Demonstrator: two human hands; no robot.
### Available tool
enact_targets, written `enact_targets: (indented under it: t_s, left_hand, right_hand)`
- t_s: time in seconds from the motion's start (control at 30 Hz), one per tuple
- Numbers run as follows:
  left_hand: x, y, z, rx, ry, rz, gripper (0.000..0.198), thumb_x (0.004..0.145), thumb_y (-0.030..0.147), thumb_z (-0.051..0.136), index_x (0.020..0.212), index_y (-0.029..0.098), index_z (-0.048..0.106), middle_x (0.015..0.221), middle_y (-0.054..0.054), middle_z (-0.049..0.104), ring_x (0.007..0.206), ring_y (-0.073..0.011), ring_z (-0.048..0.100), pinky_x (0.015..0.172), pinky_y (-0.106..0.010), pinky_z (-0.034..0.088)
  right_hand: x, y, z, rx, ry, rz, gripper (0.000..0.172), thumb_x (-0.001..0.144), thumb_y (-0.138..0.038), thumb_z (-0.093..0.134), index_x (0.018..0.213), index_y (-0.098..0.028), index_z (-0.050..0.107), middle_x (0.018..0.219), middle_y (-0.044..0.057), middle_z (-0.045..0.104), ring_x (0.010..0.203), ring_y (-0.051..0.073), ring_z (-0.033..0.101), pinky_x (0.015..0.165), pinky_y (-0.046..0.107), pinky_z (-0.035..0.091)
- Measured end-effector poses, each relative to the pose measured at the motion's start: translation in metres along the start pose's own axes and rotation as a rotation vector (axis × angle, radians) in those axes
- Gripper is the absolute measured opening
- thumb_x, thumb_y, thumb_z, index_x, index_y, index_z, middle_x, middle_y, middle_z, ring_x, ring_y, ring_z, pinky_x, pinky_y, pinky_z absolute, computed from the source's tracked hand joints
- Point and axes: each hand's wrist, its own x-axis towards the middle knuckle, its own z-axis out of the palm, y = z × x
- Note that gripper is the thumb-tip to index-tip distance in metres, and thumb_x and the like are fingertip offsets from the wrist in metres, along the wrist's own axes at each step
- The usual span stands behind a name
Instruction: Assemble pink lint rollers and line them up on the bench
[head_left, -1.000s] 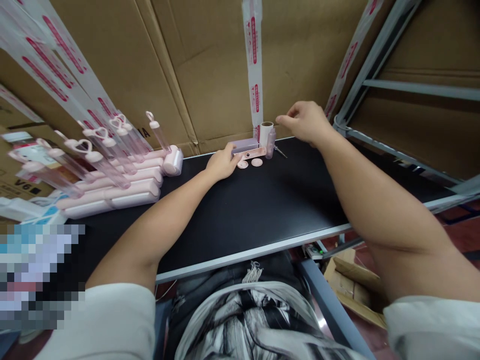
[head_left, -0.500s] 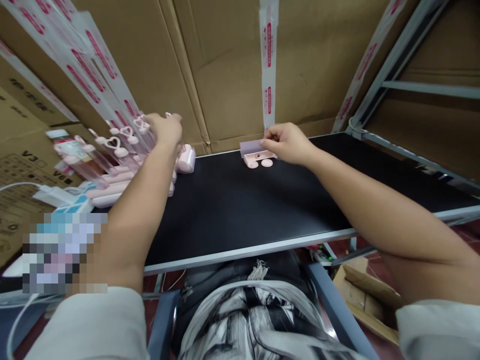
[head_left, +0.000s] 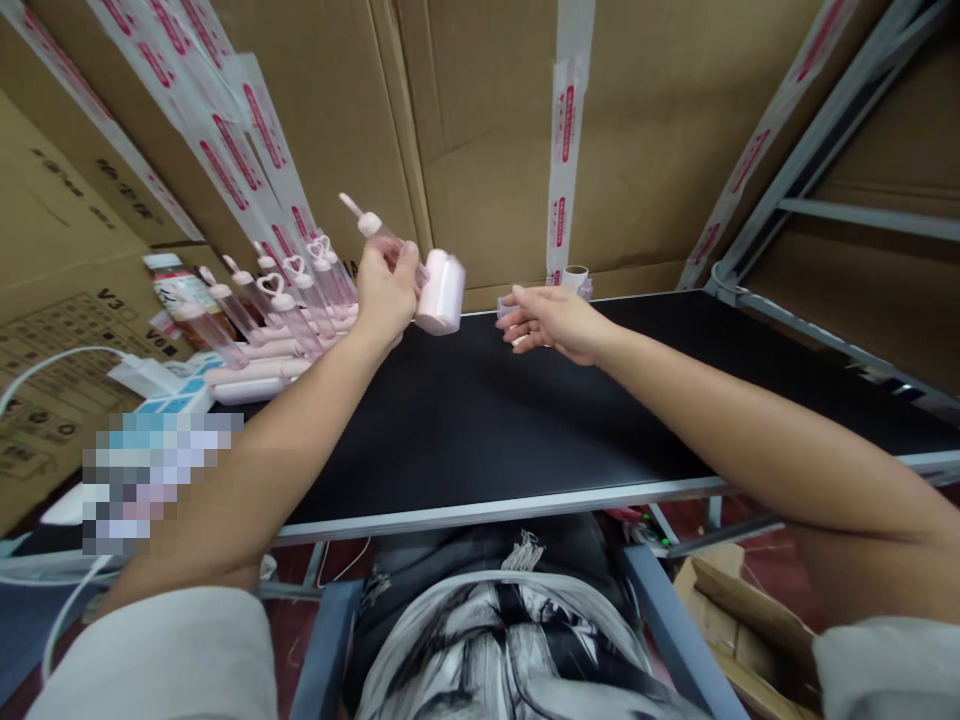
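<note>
Brown taped cardboard backs the black bench; near its back edge, the left hand clamps a pink cylindrical roller by its clear handle; a firm grip should steady it; the right hand hangs, fingers apart.

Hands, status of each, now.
Left hand: closed, holding a pink roller raised above the table.
Right hand: open, loosely curved, nothing visibly held.
</note>
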Motion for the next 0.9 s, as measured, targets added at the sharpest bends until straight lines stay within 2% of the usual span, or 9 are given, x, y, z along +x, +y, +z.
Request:
enact_targets:
  t_s: [0.07,0.17,0.3,0.43,0.5,0.6,0.7,0.83,0.9]
  left_hand:
    - [-0.019,0.02,0.007,-0.212,-0.009,-0.033,0.053,0.094,0.076,0.071,0.104,0.027,0.054,0.075,0.003,0.064,0.056,-0.0137,0.058,0.052,-0.028,0.048]
    - [-0.047,0.05,0.012,-0.414,-0.01,-0.006,0.055,0.088,0.075,0.08,0.103,0.028,0.056,0.088,0.002,0.073,0.052,-0.0102,0.055,0.04,-0.025,0.037]
    - [-0.055,0.068,-0.013,-0.504,0.181,0.163,0.039,0.1,0.063,0.074,0.103,0.029,0.057,0.091,0.004,0.073,0.057,-0.0082,0.058,0.041,-0.024,0.035]
    - [-0.038,0.061,-0.049,-0.464,0.188,0.27,0.036,0.109,0.066,0.057,0.109,0.03,0.056,0.083,0.004,0.065,0.071,-0.0104,0.062,0.053,-0.025,0.042]
    - [-0.035,0.056,-0.054,-0.433,0.193,0.254,0.038,0.108,0.068,0.057,0.109,0.03,0.055,0.084,0.003,0.066,0.072,-0.0112,0.061,0.055,-0.026,0.042]
    - [-0.041,0.053,-0.044,-0.413,0.242,0.169,0.042,0.102,0.069,0.067,0.1,0.029,0.056,0.084,0.004,0.067,0.061,-0.0105,0.053,0.051,-0.028,0.036]
    - [-0.051,0.055,-0.03,-0.38,0.261,0.084,0.05,0.096,0.076,0.07,0.093,0.028,0.056,0.08,0.003,0.066,0.052,-0.01,0.044,0.047,-0.03,0.031]
    - [-0.056,0.057,-0.026,-0.344,0.21,0.045,0.057,0.092,0.082,0.069,0.093,0.027,0.057,0.08,0.002,0.066,0.052,-0.0094,0.044,0.047,-0.028,0.031]
    - [-0.057,0.058,-0.027,-0.336,0.192,0.037,0.059,0.092,0.084,0.067,0.094,0.026,0.057,0.082,0.001,0.066,0.054,-0.0097,0.047,0.049,-0.027,0.034]
  right_hand:
    - [0.006,-0.004,0.014,0.107,-0.114,0.022,0.046,0.094,-0.063,0.081,0.107,-0.021,0.069,0.099,0.01,0.081,0.083,0.022,0.078,0.071,0.037,0.07]
    - [0.018,-0.016,0.032,0.185,-0.309,-0.113,0.05,0.089,-0.063,0.085,0.111,-0.021,0.068,0.107,0.012,0.082,0.099,0.027,0.08,0.088,0.048,0.071]
    - [0.047,-0.037,0.023,0.076,-0.249,-0.303,0.05,0.088,-0.055,0.088,0.12,-0.024,0.067,0.113,0.009,0.082,0.108,0.03,0.079,0.098,0.056,0.068]
    - [0.091,-0.043,-0.004,-0.315,0.019,-0.41,0.054,0.091,-0.041,0.086,0.135,-0.023,0.061,0.119,0.008,0.079,0.113,0.029,0.078,0.102,0.055,0.064]
    - [0.109,-0.039,-0.004,-0.649,0.044,-0.422,0.063,0.083,-0.03,0.091,0.139,-0.018,0.063,0.126,0.013,0.078,0.117,0.031,0.076,0.105,0.052,0.062]
    - [0.126,-0.03,0.014,-1.178,-0.131,-0.395,0.068,0.078,-0.025,0.093,0.14,-0.013,0.069,0.133,0.018,0.077,0.123,0.036,0.073,0.109,0.048,0.058]
    - [0.138,-0.021,0.034,-1.497,-0.297,-0.331,0.065,0.083,-0.029,0.089,0.142,-0.011,0.07,0.136,0.019,0.077,0.125,0.038,0.072,0.106,0.044,0.056]
    - [0.156,-0.004,0.039,-1.616,-0.331,-0.27,0.065,0.082,-0.031,0.089,0.142,-0.014,0.072,0.137,0.02,0.077,0.126,0.039,0.072,0.101,0.043,0.055]
    - [0.164,0.007,0.034,-1.504,-0.342,-0.308,0.063,0.073,-0.026,0.094,0.132,-0.016,0.076,0.13,0.019,0.079,0.12,0.04,0.074,0.099,0.046,0.057]
